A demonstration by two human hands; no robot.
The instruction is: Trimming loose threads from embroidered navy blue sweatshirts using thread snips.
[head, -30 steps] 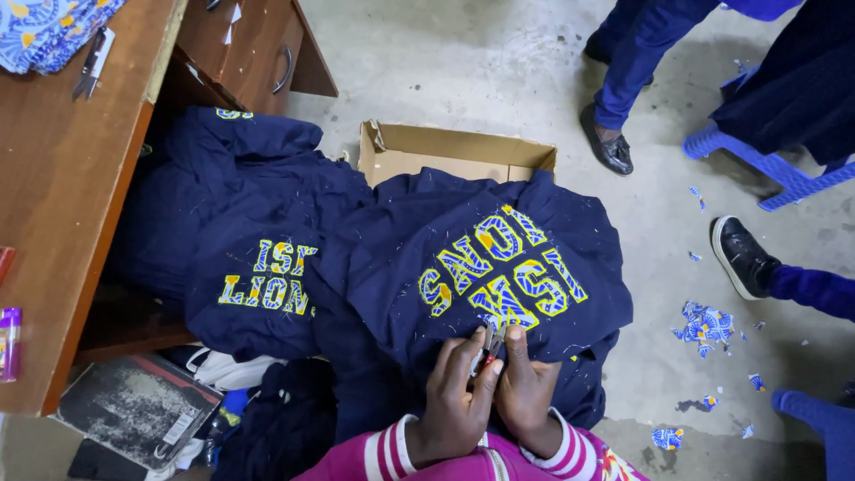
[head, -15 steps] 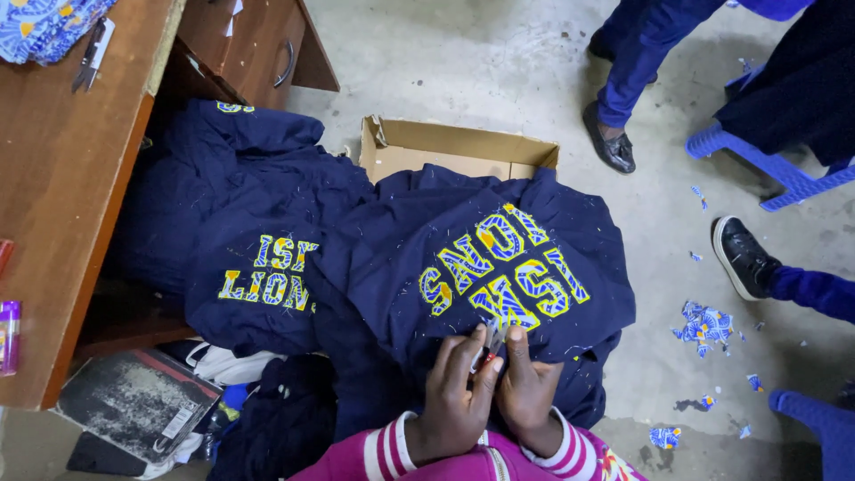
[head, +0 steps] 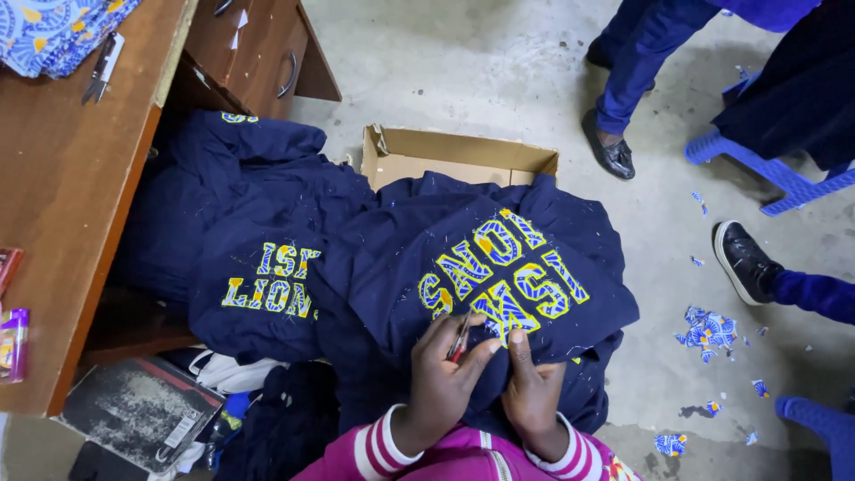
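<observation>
Left hand pinches small red-handled snips over yellow lettering; right hand clamps navy sweatshirt on lap. Cardboard box behind, mostly covered by garment, contents unclear.

Beyond the working spot lies a grey concrete floor, scuffed and evenly lit. To the left stands a brown wooden desk, its drawer unit further up with a curved metal handle. An open cardboard box sits on the floor just above. Blue and yellow fabric scraps are scattered to the right, near a blue plastic chair.
</observation>
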